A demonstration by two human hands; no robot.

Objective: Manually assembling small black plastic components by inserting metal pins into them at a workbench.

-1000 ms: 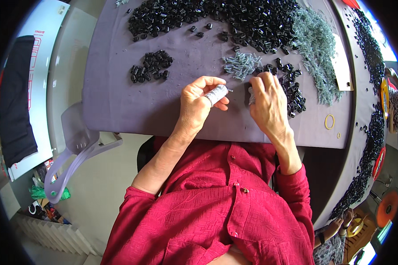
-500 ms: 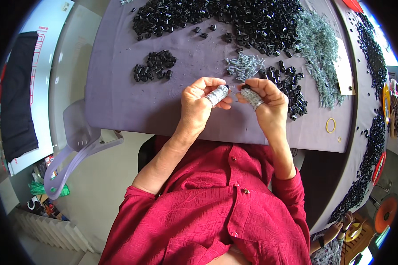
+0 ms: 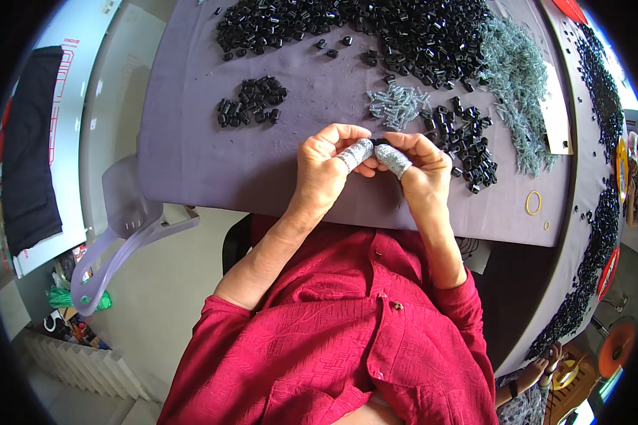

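Note:
My left hand (image 3: 326, 156) and my right hand (image 3: 417, 161) meet over the near part of the table, each thumb wrapped in a grey-white cover. Both pinch small black plastic parts (image 3: 378, 141) that touch between the fingertips; the fingers hide most of them, and whether a screw is between them I cannot tell. Just beyond lies a small heap of silvery screws (image 3: 397, 106). Right of my right hand is a small group of black plastic parts (image 3: 468, 142). Another little group of black parts (image 3: 250, 103) lies to the far left of my left hand.
A large pile of black parts (image 3: 425, 35) covers the back of the purple-grey table (image 3: 191, 156), with a long heap of screws (image 3: 517, 92) beside it. Yellow rubber bands (image 3: 533, 203) lie at right. A lilac plastic chair (image 3: 124, 205) stands left. Another person's hands (image 3: 546, 365) show lower right.
My hands have come together, bringing the black parts in their fingertips into contact. The right hand moved left, and the left hand shifted slightly right.

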